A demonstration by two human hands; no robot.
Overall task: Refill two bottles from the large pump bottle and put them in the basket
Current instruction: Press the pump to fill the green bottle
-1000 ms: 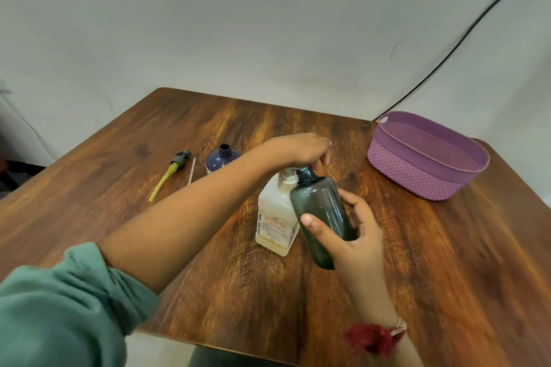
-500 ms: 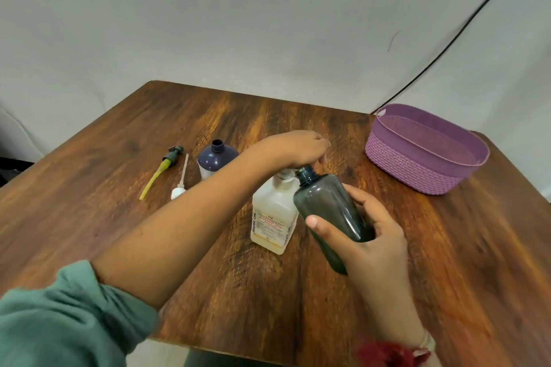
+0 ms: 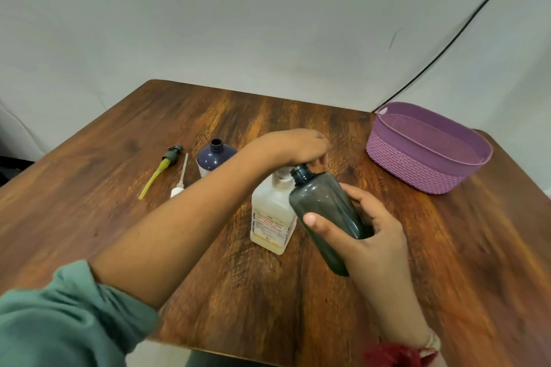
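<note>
My right hand (image 3: 372, 235) wrapped the smoky grey translucent plastic bottle (image 3: 325, 214), 1 of 2, mid-body, tilted above the table, its mouth beside the white rectangular pump bottle (image 3: 272, 214). My left hand (image 3: 295, 147) curled over the pump. The grey bottle looked light, stiff and slick.

My left grip (image 3: 295, 149) reaches across on a bare forearm (image 3: 185, 235), palm down, fingers bent downward. My right grip (image 3: 369, 235) wraps thumb and fingers round a tilted dark translucent plastic bottle (image 3: 325, 205).
</note>
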